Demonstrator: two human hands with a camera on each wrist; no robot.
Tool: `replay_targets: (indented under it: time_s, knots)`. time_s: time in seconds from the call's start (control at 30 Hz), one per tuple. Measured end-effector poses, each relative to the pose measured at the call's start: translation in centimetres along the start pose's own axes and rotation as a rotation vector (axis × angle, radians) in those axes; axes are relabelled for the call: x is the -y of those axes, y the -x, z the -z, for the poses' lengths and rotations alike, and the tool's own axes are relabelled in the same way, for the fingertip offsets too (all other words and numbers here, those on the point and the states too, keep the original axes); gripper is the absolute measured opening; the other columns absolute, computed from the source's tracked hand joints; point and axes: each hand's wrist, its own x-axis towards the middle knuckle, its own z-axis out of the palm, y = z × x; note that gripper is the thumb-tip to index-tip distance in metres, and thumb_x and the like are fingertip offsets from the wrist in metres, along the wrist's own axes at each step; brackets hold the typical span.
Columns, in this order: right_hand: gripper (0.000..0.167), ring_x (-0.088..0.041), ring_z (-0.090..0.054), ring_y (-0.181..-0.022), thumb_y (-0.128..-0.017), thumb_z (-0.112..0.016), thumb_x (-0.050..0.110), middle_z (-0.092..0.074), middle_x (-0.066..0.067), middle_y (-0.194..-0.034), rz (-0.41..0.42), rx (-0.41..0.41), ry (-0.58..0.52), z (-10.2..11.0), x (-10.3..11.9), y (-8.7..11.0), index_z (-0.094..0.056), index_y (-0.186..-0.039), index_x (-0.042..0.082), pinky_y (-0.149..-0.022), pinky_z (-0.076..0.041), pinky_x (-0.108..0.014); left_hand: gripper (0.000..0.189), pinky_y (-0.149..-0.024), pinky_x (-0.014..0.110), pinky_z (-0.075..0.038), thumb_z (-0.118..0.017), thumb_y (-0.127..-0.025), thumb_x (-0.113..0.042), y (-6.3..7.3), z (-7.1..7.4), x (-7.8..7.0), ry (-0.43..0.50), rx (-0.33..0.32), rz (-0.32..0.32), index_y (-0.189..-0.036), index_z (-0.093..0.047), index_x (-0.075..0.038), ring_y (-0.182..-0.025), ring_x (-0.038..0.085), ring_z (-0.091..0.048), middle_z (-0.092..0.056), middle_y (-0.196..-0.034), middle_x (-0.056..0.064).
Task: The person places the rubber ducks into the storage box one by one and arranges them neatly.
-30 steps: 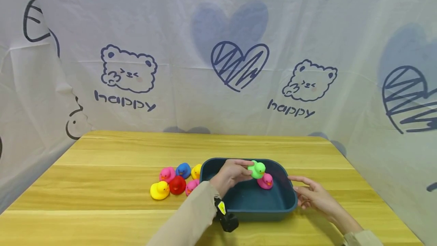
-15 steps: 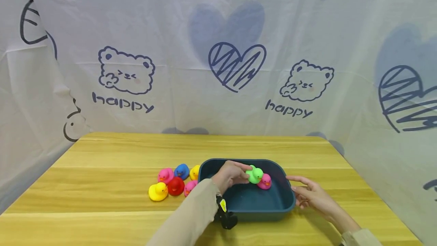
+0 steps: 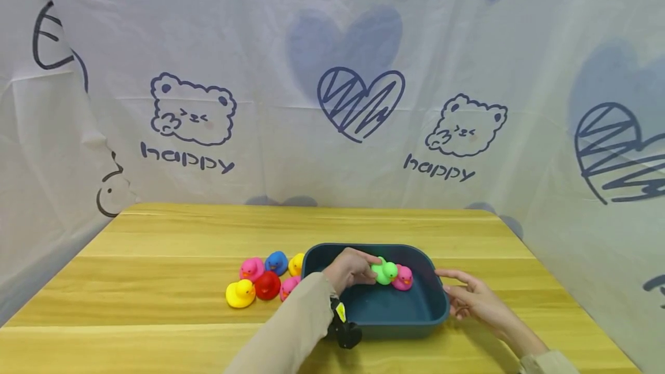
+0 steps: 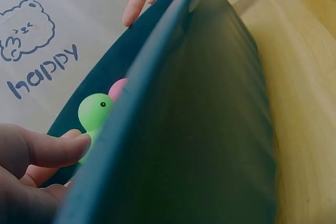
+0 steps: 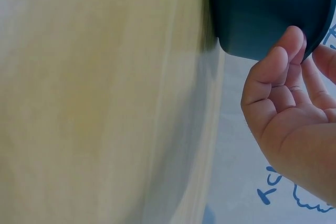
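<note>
From my remote seat I see the left hand's fingers (image 3: 370,276) pinch the green duck (image 3: 385,272) inside the bin (image 3: 389,331), beside the pink duck (image 3: 403,278); the right hand (image 3: 475,299), fingers loose, touches the bin's right end. I judge an uneven release could tip the green duck, and a stray right-hand push could slide the bin

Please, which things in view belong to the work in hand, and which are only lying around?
In the work:
green toy duck, held by the left hand
dark teal bin, with the right hand at its rim
pink toy duck inside the bin
probably also the loose toy ducks beside the bin

Only around:
printed cloth backdrop
wooden table
</note>
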Motion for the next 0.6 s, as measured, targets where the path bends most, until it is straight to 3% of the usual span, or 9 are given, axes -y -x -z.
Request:
replay_targets:
  time_s: [0.07,0.1,0.13,0.2,0.3,0.33,0.37,0.43,0.6]
  knots:
    - [0.033,-0.011,-0.054,-0.060,-0.094,-0.046,0.017,-0.059,-0.001,-0.069,-0.002,-0.001,-0.003,0.0,0.0,0.0,-0.046,-0.126,0.013,-0.053,-0.044,-0.021,0.032,-0.060,0.032,-0.052,-0.065,-0.067,0.018,-3.0,0.4,1.9,-0.031,-0.006,0.015,-0.090,-0.071,-0.003,-0.068,0.025,-0.063,-0.062,-0.097,0.014]
    - [0.033,-0.011,-0.054,-0.060,-0.094,-0.046,0.017,-0.059,-0.001,-0.069,0.000,0.000,-0.003,0.0,0.0,0.0,-0.046,-0.126,0.012,-0.053,-0.044,-0.021,0.034,-0.059,0.031,-0.052,-0.064,-0.066,0.019,-3.2,0.3,2.0,-0.046,-0.013,0.007,-0.091,-0.071,-0.004,-0.067,0.024,-0.063,-0.061,-0.100,0.014]
    - [0.033,-0.011,-0.054,-0.060,-0.094,-0.046,0.017,-0.059,-0.001,-0.069,0.002,-0.001,-0.002,0.0,0.0,-0.1,-0.046,-0.126,0.012,-0.053,-0.044,-0.021,0.035,-0.059,0.032,-0.052,-0.063,-0.068,0.019,-4.5,0.3,2.8,-0.058,-0.020,0.020,-0.094,-0.070,-0.003,-0.068,0.024,-0.063,-0.060,-0.101,0.015]
    - [0.034,-0.011,-0.053,-0.060,-0.094,-0.046,0.017,-0.059,-0.001,-0.069,-0.002,-0.007,0.001,0.1,-0.1,-0.1,-0.044,-0.127,0.010,-0.053,-0.044,-0.021,0.037,-0.056,0.032,-0.052,-0.064,-0.066,0.020,-8.2,0.7,5.0,-0.043,-0.002,0.046,-0.093,-0.071,-0.005,-0.068,0.025,-0.062,-0.061,-0.100,0.015]
    - [0.037,-0.011,-0.053,-0.060,-0.094,-0.046,0.017,-0.059,-0.001,-0.069,0.000,-0.010,0.003,0.1,-0.1,-0.1,-0.042,-0.128,0.006,-0.053,-0.044,-0.021,0.039,-0.051,0.031,-0.052,-0.065,-0.063,0.020,-12.1,1.2,7.4,-0.021,0.033,0.064,-0.089,-0.072,-0.008,-0.068,0.022,-0.060,-0.061,-0.098,0.013]
    - [0.037,-0.011,-0.053,-0.060,-0.094,-0.046,0.017,-0.059,-0.001,-0.069,0.001,-0.009,0.003,0.1,-0.1,-0.1,-0.041,-0.129,0.005,-0.053,-0.044,-0.021,0.037,-0.051,0.032,-0.051,-0.067,-0.061,0.019,-14.3,1.6,8.7,-0.010,0.048,0.084,-0.086,-0.072,-0.008,-0.068,0.022,-0.060,-0.062,-0.095,0.012]
    - [0.037,-0.010,-0.053,-0.060,-0.094,-0.046,0.017,-0.059,-0.001,-0.069,0.002,-0.009,0.002,0.1,-0.1,-0.1,-0.040,-0.129,0.004,-0.053,-0.044,-0.021,0.040,-0.052,0.033,-0.052,-0.066,-0.060,0.020,-14.2,1.6,8.6,-0.016,0.044,0.102,-0.087,-0.072,-0.009,-0.069,0.022,-0.060,-0.062,-0.095,0.011]
    - [0.037,-0.010,-0.054,-0.060,-0.094,-0.046,0.017,-0.059,-0.001,-0.070,0.005,-0.005,0.000,0.1,-0.1,0.0,-0.041,-0.129,0.005,-0.053,-0.044,-0.021,0.038,-0.049,0.031,-0.051,-0.066,-0.062,0.020,-11.4,1.2,6.9,-0.058,0.025,0.091,-0.088,-0.071,-0.007,-0.061,0.020,-0.059,-0.062,-0.092,0.012]
    - [0.034,-0.010,-0.054,-0.060,-0.094,-0.046,0.016,-0.059,0.000,-0.069,0.016,0.003,0.001,0.1,-0.2,0.1,-0.044,-0.127,0.008,-0.053,-0.043,-0.021,0.034,-0.052,0.026,-0.049,-0.060,-0.072,0.017,0.0,-0.1,-0.4,-0.207,-0.064,0.118,-0.098,-0.068,-0.003,-0.038,0.008,-0.043,-0.060,-0.074,0.010]
